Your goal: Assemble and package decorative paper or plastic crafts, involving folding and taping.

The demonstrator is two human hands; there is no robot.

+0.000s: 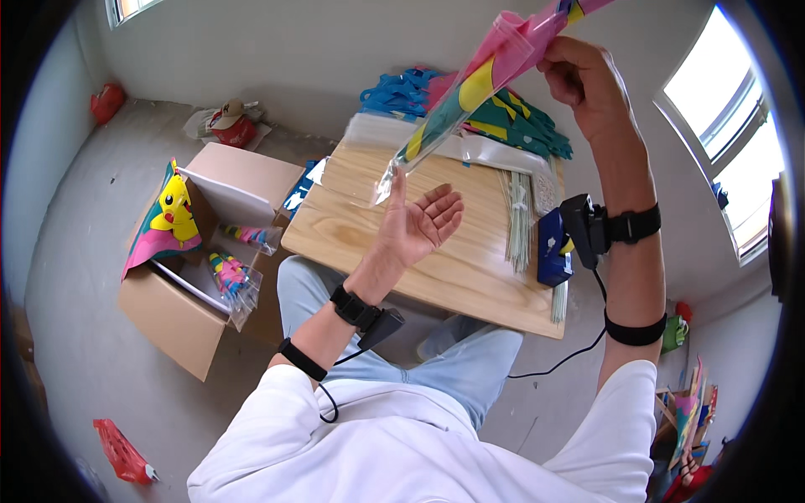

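Observation:
A rolled printed sheet [476,88] in pink, yellow and dark green slants over the far part of the table, inside a clear plastic sleeve [387,183]. Up at its pink end, my right hand [579,77] has its fingers closed on the roll. My left hand [422,225] is below the sleeve's lower end, palm up with the fingers stretched out. Its thumb is at the sleeve's tip; whether it touches cannot be told. Under both hands is the light wooden table [360,214].
Colourful folded sheets [524,126] and clear sleeves [377,130] lie along the table's far edge. Thin sticks [519,222] and a blue tape dispenser [553,247] are at its right. An open cardboard box [172,314] with wrapped rolls [231,277] stands left. A red bag [123,450] lies on the floor.

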